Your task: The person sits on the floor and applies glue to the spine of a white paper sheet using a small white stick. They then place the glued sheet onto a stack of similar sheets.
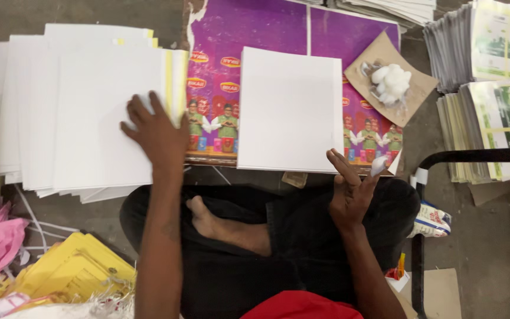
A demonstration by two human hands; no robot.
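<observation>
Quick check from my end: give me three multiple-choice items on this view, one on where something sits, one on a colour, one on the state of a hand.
1. Where does the left hand rest?
A. on the fanned stack of white sheets
B. on the cotton wad
C. on the black metal frame

2. What colour is the poster under the single white stack?
A. green
B. purple
C. grey

3. How is the right hand?
A. closed on a pen
B. flat under the sheets
C. open, one fingertip wrapped in white

Answers: 1 A, its fingers lie spread on the sheets. 2 B, purple shows above the stack. 3 C, the fingers are spread near the stack's lower edge and hold nothing.
</observation>
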